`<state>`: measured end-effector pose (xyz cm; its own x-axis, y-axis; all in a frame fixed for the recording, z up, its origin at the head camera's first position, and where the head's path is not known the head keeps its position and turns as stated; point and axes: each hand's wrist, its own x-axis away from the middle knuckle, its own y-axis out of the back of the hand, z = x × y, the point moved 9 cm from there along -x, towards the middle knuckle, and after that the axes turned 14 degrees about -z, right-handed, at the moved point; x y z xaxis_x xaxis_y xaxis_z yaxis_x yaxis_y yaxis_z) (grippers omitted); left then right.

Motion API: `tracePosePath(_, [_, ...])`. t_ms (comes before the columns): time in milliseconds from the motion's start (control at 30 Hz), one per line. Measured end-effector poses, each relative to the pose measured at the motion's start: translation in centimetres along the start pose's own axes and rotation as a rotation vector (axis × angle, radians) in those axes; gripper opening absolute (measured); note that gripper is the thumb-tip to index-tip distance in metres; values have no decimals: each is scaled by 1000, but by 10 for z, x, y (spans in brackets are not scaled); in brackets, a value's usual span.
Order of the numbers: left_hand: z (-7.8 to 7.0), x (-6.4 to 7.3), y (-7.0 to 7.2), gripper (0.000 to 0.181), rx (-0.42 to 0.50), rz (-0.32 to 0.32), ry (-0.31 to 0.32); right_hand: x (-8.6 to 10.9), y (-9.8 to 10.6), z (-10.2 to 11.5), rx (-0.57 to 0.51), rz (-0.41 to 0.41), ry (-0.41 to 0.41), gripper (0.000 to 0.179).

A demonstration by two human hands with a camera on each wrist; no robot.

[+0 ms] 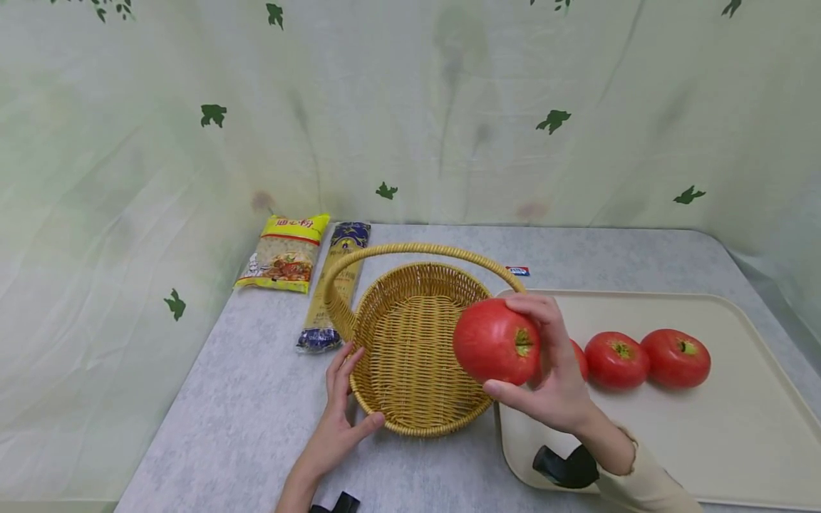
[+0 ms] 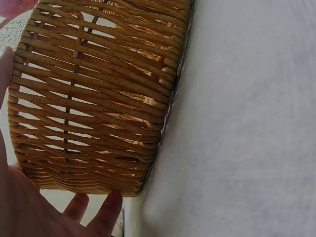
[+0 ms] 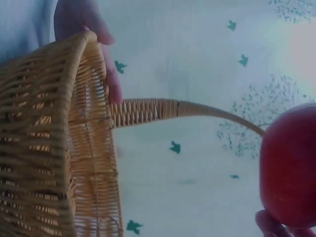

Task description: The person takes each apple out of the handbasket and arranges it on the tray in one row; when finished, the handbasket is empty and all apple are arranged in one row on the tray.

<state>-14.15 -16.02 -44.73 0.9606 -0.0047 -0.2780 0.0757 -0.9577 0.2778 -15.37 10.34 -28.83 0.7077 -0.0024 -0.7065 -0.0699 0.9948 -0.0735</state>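
My right hand point(image 1: 561, 377) grips a red apple point(image 1: 490, 342) with thumb and fingers, holding it above the right part of a round wicker basket point(image 1: 420, 431). In the right wrist view the apple point(image 3: 291, 168) is at the right edge, apart from the basket point(image 3: 64, 128). The basket's handle point(image 1: 417, 248) arches over its far side. My left hand point(image 1: 340, 413) rests against the basket's left front, fingers spread along its side and thumb at the rim. In the left wrist view, fingertips of the left hand point(image 2: 34, 212) touch the woven wall point(image 2: 94, 98).
A beige tray point(image 1: 718, 449) at the right holds several red apples point(image 1: 618, 361) in a row, one partly behind my right hand. At the back left lie a yellow food packet point(image 1: 285, 253) and a long pasta packet point(image 1: 321, 313). A small red-and-blue wrapper point(image 1: 517, 271) lies behind the tray.
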Motion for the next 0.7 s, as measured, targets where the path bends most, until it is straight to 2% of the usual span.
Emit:
tracePosePath(267, [-2,0,1,92,1,-1,-7,0,45,11,-30,-185,48,78])
tracePosePath(433, [-4,-1,1,93,3,-4,-9,2,73,13,-31,-309,22,76])
tracePosePath(700, [-4,-1,1,92,4,-4,-13,4,113,8,9,-459,-27,75])
